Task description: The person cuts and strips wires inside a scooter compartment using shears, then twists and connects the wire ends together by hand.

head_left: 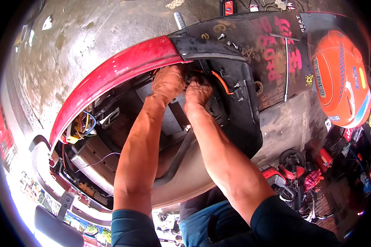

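My left hand (pixel 169 82) reaches under the inner edge of a curved red body panel (pixel 119 64), into an open vehicle compartment; its fingertips are hidden. Just right of it, my right hand (pixel 198 89) is curled around something among dark parts, too hidden to name. An orange cable (pixel 223 82) loops beside my right hand, near some small bolts (pixel 236 86). A grey plate (pixel 154 109) lies below both hands, with a black hose (pixel 177 160) running between my forearms. Coloured wires (pixel 86 121) gather at the compartment's left.
A dark panel (pixel 268 24) on the right holds loose bolts and a long T-handle wrench (pixel 286 66). An orange helmet (pixel 342 78) sits farther right. A red wheeled vehicle (pixel 276 177) and clutter stand at lower right, a mirror (pixel 51 224) at lower left.
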### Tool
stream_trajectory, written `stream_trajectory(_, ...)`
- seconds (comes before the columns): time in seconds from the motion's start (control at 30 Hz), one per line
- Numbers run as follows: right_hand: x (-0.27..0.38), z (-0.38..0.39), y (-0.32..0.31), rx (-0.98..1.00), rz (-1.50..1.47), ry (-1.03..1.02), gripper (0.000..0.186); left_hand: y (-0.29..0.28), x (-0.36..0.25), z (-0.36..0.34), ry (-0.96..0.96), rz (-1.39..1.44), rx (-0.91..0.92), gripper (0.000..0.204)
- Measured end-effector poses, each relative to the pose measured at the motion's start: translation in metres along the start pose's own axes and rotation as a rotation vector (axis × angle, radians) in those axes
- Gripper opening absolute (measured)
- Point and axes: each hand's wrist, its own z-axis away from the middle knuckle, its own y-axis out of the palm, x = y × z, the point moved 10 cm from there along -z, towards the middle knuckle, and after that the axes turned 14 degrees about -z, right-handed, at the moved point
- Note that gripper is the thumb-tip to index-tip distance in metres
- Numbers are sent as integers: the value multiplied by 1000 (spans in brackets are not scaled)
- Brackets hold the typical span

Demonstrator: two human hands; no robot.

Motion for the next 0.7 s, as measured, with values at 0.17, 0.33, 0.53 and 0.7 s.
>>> stream_trajectory(0.17,-15,-10,-6,-10,-63,-11,23,-2,-3,-6,3,17,-59,19)
stream_trajectory(0.33,-4,-2,-3,63,-133,-54,25,6,-10,-5,38,-74,25,20)
stream_trajectory(0.53,-11,-3,-9,-15,-199,156,28,-1,-20,-4,-60,40,-40,24)
stream_trajectory(0.7,-12,3,-6,38,-157,393,22,-11,-23,-1,-6,19,33,28)
